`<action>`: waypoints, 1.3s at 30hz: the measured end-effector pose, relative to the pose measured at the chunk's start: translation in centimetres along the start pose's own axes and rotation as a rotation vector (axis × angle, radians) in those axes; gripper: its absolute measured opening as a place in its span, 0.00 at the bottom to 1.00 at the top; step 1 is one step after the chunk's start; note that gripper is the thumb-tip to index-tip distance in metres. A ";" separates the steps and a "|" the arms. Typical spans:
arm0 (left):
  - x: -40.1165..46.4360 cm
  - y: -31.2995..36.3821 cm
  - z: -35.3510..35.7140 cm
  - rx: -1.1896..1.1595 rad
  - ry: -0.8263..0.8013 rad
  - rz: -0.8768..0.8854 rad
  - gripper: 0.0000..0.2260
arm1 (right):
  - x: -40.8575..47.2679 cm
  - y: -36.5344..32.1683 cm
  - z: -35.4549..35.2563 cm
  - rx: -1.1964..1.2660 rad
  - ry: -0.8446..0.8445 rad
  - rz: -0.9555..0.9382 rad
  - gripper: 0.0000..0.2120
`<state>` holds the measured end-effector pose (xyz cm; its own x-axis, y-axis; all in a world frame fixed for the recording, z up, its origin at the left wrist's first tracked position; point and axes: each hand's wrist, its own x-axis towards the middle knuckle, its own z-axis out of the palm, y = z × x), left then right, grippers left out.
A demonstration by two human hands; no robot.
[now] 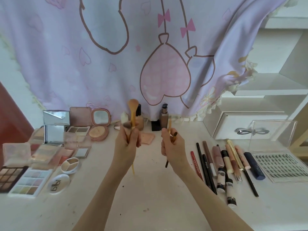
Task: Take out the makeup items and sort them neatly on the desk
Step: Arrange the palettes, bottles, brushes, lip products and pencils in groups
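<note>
Overhead, both bare arms reach up from the bottom edge over a white desk (150,189); left hand (129,141) is closed in a fist around a bundle of brushes (132,112), held upright above the middle of the desk; one big brush stands tall with an orange-brown head at top and its yellow handle tip poking out below the wrist; a darker grey-brown brush head shows just beside the thumb; how many brushes are in the fist I cannot tell.

Right hand (170,145) is likewise clamped, on thinner brushes (170,129); one slim yellow handle rises above the knuckles, a dark-tipped one angles out to the right, a dark end sticks out below the palm.

Left part of the desk: a cluster of eyeshadow palettes (21,179) and open compacts (98,125), some with mirrors raised, several touching or overlapping; a white oval case (58,183) lies near the front palette.

Right part: a row of pencils and tubes (221,165) lying side by side, roughly parallel; beside them a tray of false lashes (283,165) with its clear lid raised.

Back edge, between the hands: a brown pump bottle (164,117) upright before a lilac curtain (83,55); a pink puff (147,137) flat on the desk behind the left hand.
</note>
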<state>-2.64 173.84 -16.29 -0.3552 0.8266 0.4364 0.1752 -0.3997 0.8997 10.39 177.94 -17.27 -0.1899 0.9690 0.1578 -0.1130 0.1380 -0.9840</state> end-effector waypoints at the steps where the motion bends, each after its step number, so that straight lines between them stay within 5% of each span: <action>1: -0.3 -0.3 0.0 0.023 -0.008 0.007 0.08 | 0.0 0.3 0.3 0.016 0.030 -0.007 0.16; 10: -1.3 -1.5 0.4 0.082 0.068 -0.062 0.09 | -0.8 2.2 1.0 -0.066 -0.083 0.059 0.19; 19: -0.3 -0.2 -1.4 -0.077 0.123 -0.222 0.14 | -0.9 0.3 2.6 -0.330 -0.494 0.068 0.11; 26: 0.1 0.1 -3.9 0.043 0.062 -0.104 0.10 | -0.7 0.1 4.1 -0.321 -0.742 0.132 0.08; 39: -5.3 -0.6 -12.9 0.379 0.291 -0.202 0.04 | -1.0 2.0 8.6 -1.091 -0.923 -0.146 0.08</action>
<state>-12.71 164.58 -19.11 -0.6477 0.7065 0.2850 0.3778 -0.0270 0.9255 1.95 175.46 -18.65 -0.8428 0.5144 -0.1583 0.5240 0.7173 -0.4593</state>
